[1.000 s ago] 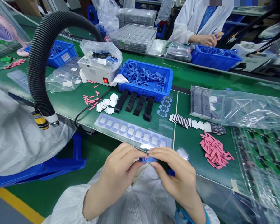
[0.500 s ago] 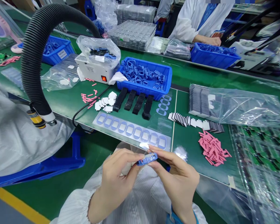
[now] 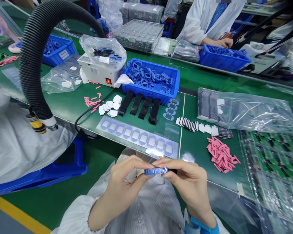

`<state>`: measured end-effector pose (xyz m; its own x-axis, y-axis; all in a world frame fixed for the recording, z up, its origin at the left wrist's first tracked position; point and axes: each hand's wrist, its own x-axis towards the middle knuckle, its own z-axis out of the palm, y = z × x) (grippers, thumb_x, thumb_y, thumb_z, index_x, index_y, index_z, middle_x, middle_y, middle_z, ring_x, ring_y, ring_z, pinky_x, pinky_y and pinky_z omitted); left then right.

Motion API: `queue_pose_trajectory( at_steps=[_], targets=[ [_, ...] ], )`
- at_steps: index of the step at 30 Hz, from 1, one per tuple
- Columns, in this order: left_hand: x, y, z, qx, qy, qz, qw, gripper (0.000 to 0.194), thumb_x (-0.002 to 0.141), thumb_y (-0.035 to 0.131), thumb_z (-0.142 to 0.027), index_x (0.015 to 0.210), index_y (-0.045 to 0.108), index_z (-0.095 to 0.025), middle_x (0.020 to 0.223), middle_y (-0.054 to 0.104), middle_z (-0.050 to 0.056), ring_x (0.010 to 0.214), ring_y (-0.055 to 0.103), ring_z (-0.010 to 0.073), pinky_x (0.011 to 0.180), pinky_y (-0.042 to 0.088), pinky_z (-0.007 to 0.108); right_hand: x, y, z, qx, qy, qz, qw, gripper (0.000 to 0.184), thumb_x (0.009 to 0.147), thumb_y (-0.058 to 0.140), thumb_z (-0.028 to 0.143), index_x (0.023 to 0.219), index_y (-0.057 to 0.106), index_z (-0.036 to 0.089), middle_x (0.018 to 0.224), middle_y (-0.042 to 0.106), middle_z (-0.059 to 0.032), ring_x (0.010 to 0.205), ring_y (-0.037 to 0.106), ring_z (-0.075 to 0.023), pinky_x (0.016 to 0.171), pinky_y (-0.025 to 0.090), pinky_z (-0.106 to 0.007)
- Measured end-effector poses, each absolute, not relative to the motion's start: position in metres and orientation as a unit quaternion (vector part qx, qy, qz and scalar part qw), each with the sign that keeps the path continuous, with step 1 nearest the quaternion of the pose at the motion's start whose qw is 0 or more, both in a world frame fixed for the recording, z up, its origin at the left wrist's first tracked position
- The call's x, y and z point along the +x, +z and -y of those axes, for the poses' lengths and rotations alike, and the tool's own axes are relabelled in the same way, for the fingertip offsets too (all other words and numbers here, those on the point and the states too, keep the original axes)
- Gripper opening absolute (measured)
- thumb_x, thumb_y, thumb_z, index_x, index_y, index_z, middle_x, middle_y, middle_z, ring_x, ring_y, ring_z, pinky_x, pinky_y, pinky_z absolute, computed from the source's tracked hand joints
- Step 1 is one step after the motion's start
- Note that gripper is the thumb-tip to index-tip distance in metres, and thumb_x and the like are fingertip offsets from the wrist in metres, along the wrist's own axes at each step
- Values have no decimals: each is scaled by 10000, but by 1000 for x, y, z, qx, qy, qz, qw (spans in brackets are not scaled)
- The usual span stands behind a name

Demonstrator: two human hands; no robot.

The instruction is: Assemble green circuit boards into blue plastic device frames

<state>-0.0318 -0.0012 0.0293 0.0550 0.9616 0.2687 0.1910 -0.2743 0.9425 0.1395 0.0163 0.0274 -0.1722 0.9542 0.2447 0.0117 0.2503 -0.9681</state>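
Between my two hands is a small blue plastic frame [image 3: 156, 171], seen edge-on just off the front edge of the bench. My left hand [image 3: 127, 182] pinches its left end between thumb and fingers. At its right end, my right hand [image 3: 185, 182] grips it the same way. The fingers hide its ends and most of its upper face. Just beyond the hands lies a clear strip of oval blue-rimmed films [image 3: 136, 136], each with a whitish centre. A blue bin [image 3: 176, 83] of similar blue plastic frames stands farther back.
Black strips [image 3: 141, 109] and white pads [image 3: 108, 107] lie before the bin. Pink strips [image 3: 222, 154] are heaped at right, beside dark-edged white pads [image 3: 189, 124] and trays of green circuit boards [image 3: 273, 159]. A black hose [image 3: 30, 58] arches at left; co-workers sit left and opposite.
The blue frame has turned from a slant to nearly level and edge-on. My right hand has shifted slightly lower, and more of its blue wristband shows.
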Motion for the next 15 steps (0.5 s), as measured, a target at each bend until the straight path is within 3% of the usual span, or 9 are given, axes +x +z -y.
queue_pose_trajectory(
  at_steps=[4, 9, 15],
  targets=[
    [-36, 30, -1, 602, 490, -479, 411, 86, 832, 647, -255, 838, 697, -186, 704, 721, 57, 644, 670, 192, 578, 536, 301, 139, 24, -17, -414, 439, 631, 489, 179, 772, 720, 154, 893, 745, 284, 866, 780, -7, 819, 745, -201, 760, 620, -312],
    [-34, 27, 2, 573, 516, -488, 410, 53, 826, 648, -223, 800, 683, -192, 684, 705, 38, 640, 659, 182, 578, 521, 286, 137, 22, -12, -421, 439, 634, 477, 177, 819, 659, 147, 936, 709, 269, 948, 770, -22, 873, 735, -190, 731, 615, -270],
    [-31, 25, 1, 559, 510, -491, 431, 55, 825, 642, -184, 797, 687, -197, 671, 690, 11, 632, 629, 149, 598, 502, 256, 133, 18, -10, -447, 391, 634, 496, 88, 831, 637, 154, 845, 692, 222, 843, 773, -35, 785, 742, -195, 686, 612, -261]
  ],
)
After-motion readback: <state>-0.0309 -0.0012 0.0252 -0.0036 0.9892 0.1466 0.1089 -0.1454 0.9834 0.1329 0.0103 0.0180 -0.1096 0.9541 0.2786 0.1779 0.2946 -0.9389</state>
